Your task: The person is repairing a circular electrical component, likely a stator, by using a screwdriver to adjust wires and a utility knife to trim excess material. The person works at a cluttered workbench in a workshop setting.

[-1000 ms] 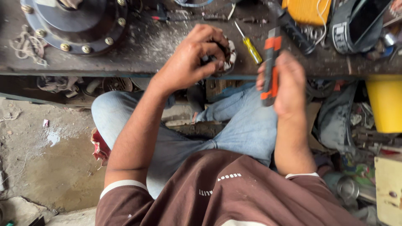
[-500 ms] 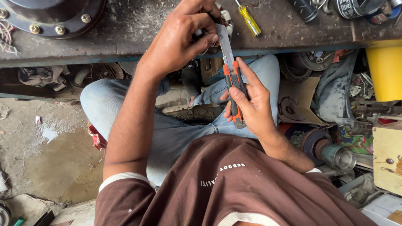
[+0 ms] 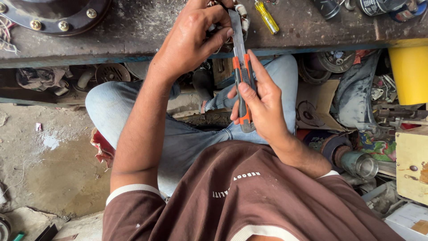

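Right hand [image 3: 263, 107] wraps its grip around the grey-and-orange utility knife [image 3: 242, 80], long blade extended toward the small wire-wound coil piece [image 3: 238, 13] at the scuffed dark bench [image 3: 133, 27] edge. Left hand [image 3: 191, 40] pinches that coil steady. Cutting seems underway; it wants careful, controlled pressure.

The left hand [image 3: 191, 40] hides most of the wound coil [image 3: 240, 13], which the top edge also crops. The knife blade's [image 3: 236, 31] tip is out of sight.
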